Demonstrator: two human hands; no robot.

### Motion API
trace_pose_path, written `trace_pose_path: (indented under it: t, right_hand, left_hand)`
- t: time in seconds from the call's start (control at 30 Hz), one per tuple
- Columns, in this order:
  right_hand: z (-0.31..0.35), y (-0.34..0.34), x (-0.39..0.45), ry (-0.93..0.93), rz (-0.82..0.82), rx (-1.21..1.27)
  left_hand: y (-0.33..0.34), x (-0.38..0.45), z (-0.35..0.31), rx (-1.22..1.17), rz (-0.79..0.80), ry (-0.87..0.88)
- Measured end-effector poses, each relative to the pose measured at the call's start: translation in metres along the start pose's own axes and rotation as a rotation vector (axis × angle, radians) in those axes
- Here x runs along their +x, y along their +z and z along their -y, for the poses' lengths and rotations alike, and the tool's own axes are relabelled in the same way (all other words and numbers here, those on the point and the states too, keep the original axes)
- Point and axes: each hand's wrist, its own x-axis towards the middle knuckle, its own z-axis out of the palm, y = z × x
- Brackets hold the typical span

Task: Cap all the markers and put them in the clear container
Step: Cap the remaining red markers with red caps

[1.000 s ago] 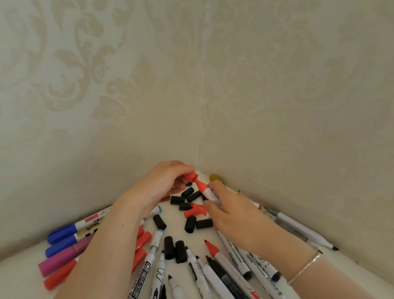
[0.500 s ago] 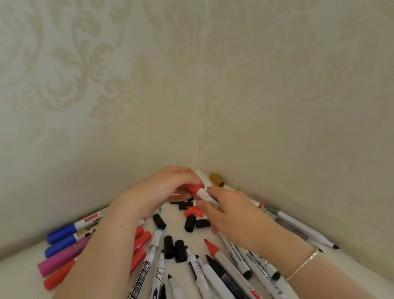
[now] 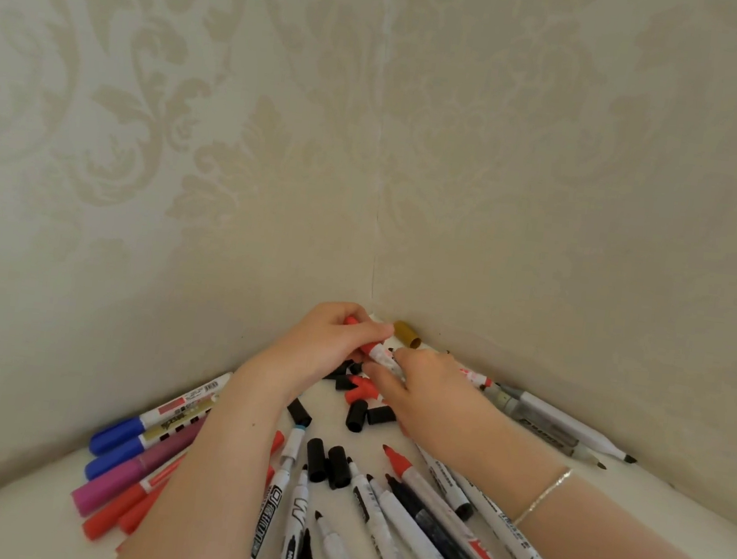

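Observation:
A white marker with a red cap (image 3: 377,353) is held between both hands near the wall corner. My left hand (image 3: 327,343) grips the red cap end. My right hand (image 3: 428,387) holds the white barrel. Loose black caps (image 3: 327,461) and red caps (image 3: 361,391) lie on the white surface below the hands. Several uncapped white markers (image 3: 404,513) fan out in front, one with a bare red tip (image 3: 392,456). Capped blue, purple and red markers (image 3: 130,459) lie at the left. The clear container is not in view.
A gold cap (image 3: 407,333) lies in the corner against the patterned walls (image 3: 370,164). Grey markers (image 3: 561,425) lie along the right wall. The walls close off the white surface (image 3: 9,514) at the back and both sides.
The red cap, apart from the marker tip a second ago, now sits over it. Both hands have risen slightly toward the corner, uncovering the gold cap.

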Motion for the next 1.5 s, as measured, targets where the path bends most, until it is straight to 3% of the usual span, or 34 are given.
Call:
trace_pose_path:
  t: [0.27,0.47,0.53,0.63,0.7,0.77,0.9,1.0,1.17,1.33,1.5]
  right_hand:
    - [0.006,-0.011,-0.004,-0.049,-0.035,0.073]
    - [0.005,-0.013,0.000,-0.068,-0.069,0.027]
    - [0.008,-0.010,-0.001,-0.081,-0.016,0.025]
    - [0.008,-0.011,-0.002,0.032,0.074,0.043]
    - [0.004,-0.013,-0.003,0.095,0.136,0.022]
    - [0.001,-0.016,-0.004,0.156,0.137,0.039]
    - [-0.004,-0.023,0.000,0.213,0.058,0.063]
    - [-0.006,-0.030,0.002,0.226,0.030,0.050]
    - [-0.011,-0.042,0.003,0.263,-0.006,0.032]
    - [-0.020,-0.046,0.006,0.288,-0.023,0.071]
    - [-0.027,-0.051,0.008,0.289,-0.101,0.101]
  left_hand:
    - [0.007,-0.005,-0.009,-0.064,-0.019,0.037]
    - [-0.001,-0.010,-0.016,0.016,0.024,0.006]
    - [-0.014,-0.013,-0.018,0.011,-0.098,0.022]
    - [-0.045,-0.015,-0.014,-0.002,-0.431,0.062]
    - [-0.064,-0.023,-0.014,-0.007,-0.519,0.065]
    - [-0.078,-0.032,-0.016,0.118,-0.472,0.013]
    - [-0.082,-0.043,-0.016,0.738,-0.082,-0.270]
    - [-0.073,-0.043,-0.011,0.877,0.118,-0.452]
    - [-0.064,-0.031,0.008,0.873,0.169,-0.569]
    - [-0.062,-0.022,0.018,0.938,0.126,-0.582]
    - [-0.054,-0.021,0.018,1.024,0.211,-0.621]
